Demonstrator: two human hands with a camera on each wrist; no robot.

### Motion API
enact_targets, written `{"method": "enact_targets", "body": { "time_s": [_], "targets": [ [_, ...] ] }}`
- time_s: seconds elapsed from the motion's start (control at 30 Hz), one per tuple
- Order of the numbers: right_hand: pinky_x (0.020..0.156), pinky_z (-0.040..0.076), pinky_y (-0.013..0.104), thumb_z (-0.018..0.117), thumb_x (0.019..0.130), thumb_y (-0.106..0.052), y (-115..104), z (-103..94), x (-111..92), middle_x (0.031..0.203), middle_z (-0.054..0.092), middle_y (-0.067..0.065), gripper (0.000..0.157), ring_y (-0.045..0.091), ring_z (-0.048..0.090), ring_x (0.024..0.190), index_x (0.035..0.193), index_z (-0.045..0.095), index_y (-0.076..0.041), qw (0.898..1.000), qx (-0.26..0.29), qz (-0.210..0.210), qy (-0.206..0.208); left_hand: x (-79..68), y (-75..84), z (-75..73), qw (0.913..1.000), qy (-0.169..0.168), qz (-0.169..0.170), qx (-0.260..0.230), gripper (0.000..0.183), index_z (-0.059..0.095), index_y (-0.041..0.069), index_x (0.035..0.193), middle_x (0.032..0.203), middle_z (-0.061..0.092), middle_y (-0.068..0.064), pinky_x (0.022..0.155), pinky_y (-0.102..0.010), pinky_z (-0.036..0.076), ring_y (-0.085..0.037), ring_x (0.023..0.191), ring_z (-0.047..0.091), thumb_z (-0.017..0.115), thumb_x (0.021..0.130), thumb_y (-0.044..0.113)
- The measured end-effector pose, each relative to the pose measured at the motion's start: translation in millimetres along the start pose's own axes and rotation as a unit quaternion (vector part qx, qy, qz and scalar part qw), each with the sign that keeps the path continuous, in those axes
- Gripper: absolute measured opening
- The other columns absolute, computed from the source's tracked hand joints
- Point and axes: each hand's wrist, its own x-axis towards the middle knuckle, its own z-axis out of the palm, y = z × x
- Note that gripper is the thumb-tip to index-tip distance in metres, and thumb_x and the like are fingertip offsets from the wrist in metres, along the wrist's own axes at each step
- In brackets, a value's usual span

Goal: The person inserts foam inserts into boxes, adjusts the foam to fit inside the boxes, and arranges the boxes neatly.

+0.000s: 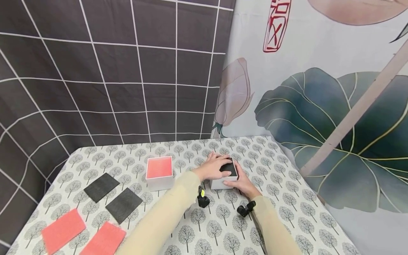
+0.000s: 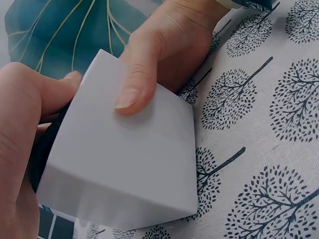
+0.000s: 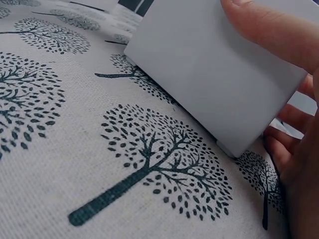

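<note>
A white square box [image 1: 221, 183] stands on the table with a black cloth piece [image 1: 228, 169] inside its open top. My left hand [image 1: 211, 167] lies over that top, its fingers and thumb reaching onto the black cloth. In the left wrist view, the left hand [image 2: 20, 129] is beside the box's upper rim, its fingertips partly hidden. My right hand [image 1: 243, 182] grips the box from the right. Its thumb [image 2: 137, 89] lies on a white side wall, and the other fingers go round behind. In the right wrist view, the box [image 3: 214, 74] rests on the tablecloth.
Left of the hands stands another white box [image 1: 159, 183] with a red cloth piece [image 1: 159, 166] in it. Two black squares, one nearer [image 1: 123, 205] and one farther [image 1: 101, 187], lie flat at the left. Two red pieces [image 1: 63, 230] lie closer to the front edge.
</note>
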Motion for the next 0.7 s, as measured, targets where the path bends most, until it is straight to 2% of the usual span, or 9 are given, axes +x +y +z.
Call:
{"method": "enact_targets", "body": {
  "time_s": [0.2, 0.37, 0.43, 0.6, 0.67, 0.7],
  "targets": [
    [0.095, 0.042, 0.032, 0.075, 0.073, 0.003, -7, 1.6, 0, 0.142, 0.031, 0.019, 0.097, 0.032, 0.047, 0.117, 0.147, 0.016, -0.019, 1.000, 0.007, 0.017, -0.006, -1.1, 2.0, 3.4, 0.9989, 0.015, -0.002, 0.045, 0.049, 0.048, 0.021, 0.137, 0.150, 0.029, 0.004, 0.113, -0.045, -0.001, -0.020, 0.133, 0.028, 0.050, 0.093, 0.041],
    [0.092, 0.045, 0.030, 0.073, 0.073, 0.005, -24, 7.1, -6, 0.142, 0.031, 0.022, 0.096, 0.033, 0.049, 0.114, 0.147, 0.015, -0.013, 1.000, 0.008, 0.017, -0.011, -3.4, 3.4, 3.8, 0.9976, 0.020, -0.007, 0.066, 0.048, 0.048, 0.021, 0.137, 0.150, 0.027, 0.000, 0.113, -0.048, 0.001, -0.022, 0.134, 0.026, 0.045, 0.094, 0.044],
    [0.091, 0.046, 0.029, 0.073, 0.073, 0.005, -29, 9.1, -8, 0.141, 0.032, 0.023, 0.095, 0.030, 0.052, 0.111, 0.147, 0.015, -0.012, 1.000, 0.005, 0.015, -0.010, -4.8, 3.1, 3.9, 0.9981, 0.030, -0.008, 0.053, 0.048, 0.049, 0.021, 0.136, 0.150, 0.027, -0.002, 0.113, -0.048, 0.003, -0.024, 0.134, 0.026, 0.043, 0.095, 0.045],
    [0.091, 0.045, 0.034, 0.074, 0.072, 0.004, -29, 10.2, -9, 0.136, 0.037, 0.023, 0.095, 0.025, 0.054, 0.103, 0.146, 0.018, -0.012, 1.000, -0.011, 0.014, 0.004, -12.2, -3.8, 3.3, 0.9952, 0.089, -0.024, -0.031, 0.046, 0.053, 0.019, 0.133, 0.148, 0.033, -0.001, 0.107, -0.046, 0.027, -0.024, 0.131, 0.030, 0.042, 0.096, 0.045],
    [0.093, 0.041, 0.037, 0.077, 0.071, 0.000, -20, 8.0, -7, 0.137, 0.038, 0.019, 0.096, 0.026, 0.053, 0.104, 0.146, 0.019, -0.016, 1.000, -0.024, 0.013, 0.015, -17.3, -8.6, 2.3, 0.9916, 0.113, -0.031, -0.056, 0.046, 0.053, 0.018, 0.133, 0.147, 0.034, -0.001, 0.102, -0.045, 0.036, -0.023, 0.130, 0.031, 0.044, 0.095, 0.045],
    [0.094, 0.040, 0.038, 0.078, 0.071, -0.002, -16, 6.8, -6, 0.138, 0.037, 0.017, 0.096, 0.027, 0.051, 0.105, 0.146, 0.020, -0.018, 0.999, -0.024, 0.012, 0.017, -20.3, -11.5, 2.1, 0.9897, 0.123, -0.033, -0.065, 0.046, 0.052, 0.018, 0.133, 0.146, 0.035, -0.001, 0.102, -0.045, 0.036, -0.023, 0.130, 0.031, 0.046, 0.095, 0.044]
  ]
}}
